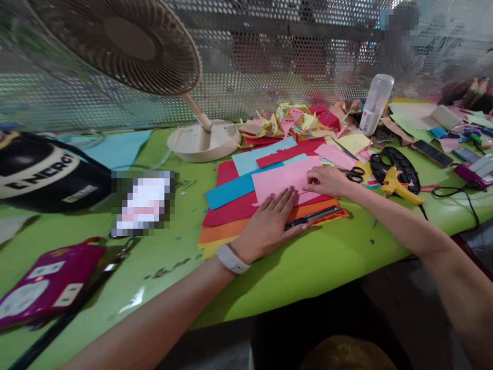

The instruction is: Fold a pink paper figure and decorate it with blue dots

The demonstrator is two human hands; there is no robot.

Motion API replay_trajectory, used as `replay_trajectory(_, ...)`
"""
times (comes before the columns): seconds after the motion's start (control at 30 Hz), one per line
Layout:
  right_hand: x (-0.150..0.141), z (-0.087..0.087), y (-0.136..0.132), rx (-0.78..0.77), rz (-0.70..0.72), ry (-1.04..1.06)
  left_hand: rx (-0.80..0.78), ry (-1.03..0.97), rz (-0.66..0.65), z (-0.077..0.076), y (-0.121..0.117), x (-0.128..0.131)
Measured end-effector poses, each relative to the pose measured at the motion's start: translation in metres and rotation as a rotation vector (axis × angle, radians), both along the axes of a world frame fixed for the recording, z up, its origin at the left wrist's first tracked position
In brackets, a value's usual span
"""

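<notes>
A sheet of pink paper (283,177) lies on a stack of coloured papers, red (231,213), blue (227,192) and orange (215,234) among them. My left hand (271,218) is spread flat over the pink sheet's lower part, fingers stretched out. At that sheet's right side, my right hand (325,181) has its fingers curled and pinched on the paper; the exact grip is partly hidden. Beside my left thumb rests a box cutter (316,217) with a black and orange body, lying along the stack's front edge. Black-handled scissors (354,174) lie just beyond my right wrist.
A fan (204,141) stands behind the papers, near a heap of paper scraps (296,121). Rightward are a clear bottle (375,105), a black round tray (395,169), a yellow glue gun (402,187) and a phone (432,153). A purple power strip (54,280) sits at left.
</notes>
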State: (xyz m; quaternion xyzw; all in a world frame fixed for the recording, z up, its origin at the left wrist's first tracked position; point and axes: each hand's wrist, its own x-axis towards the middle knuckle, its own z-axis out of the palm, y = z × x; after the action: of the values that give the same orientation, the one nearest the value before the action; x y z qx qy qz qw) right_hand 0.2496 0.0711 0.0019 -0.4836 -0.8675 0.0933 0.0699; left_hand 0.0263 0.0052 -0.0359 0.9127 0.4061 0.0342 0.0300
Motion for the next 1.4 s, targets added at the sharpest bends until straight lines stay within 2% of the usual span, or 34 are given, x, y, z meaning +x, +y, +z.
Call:
replay_trajectory(0.43,-0.006,-0.006,0.003,0.005,-0.085,-0.024,-0.008,-0.022,-0.010,0.001,0.000,0.000)
replay_trajectory(0.8,-0.001,0.001,-0.001,-0.028,-0.125,-0.072,-0.017,0.004,0.004,0.004,-0.001,0.002)
replay_trajectory(1.4,0.009,-0.009,0.007,-0.007,-0.164,-0.060,-0.008,-0.012,-0.007,0.004,-0.001,0.002)
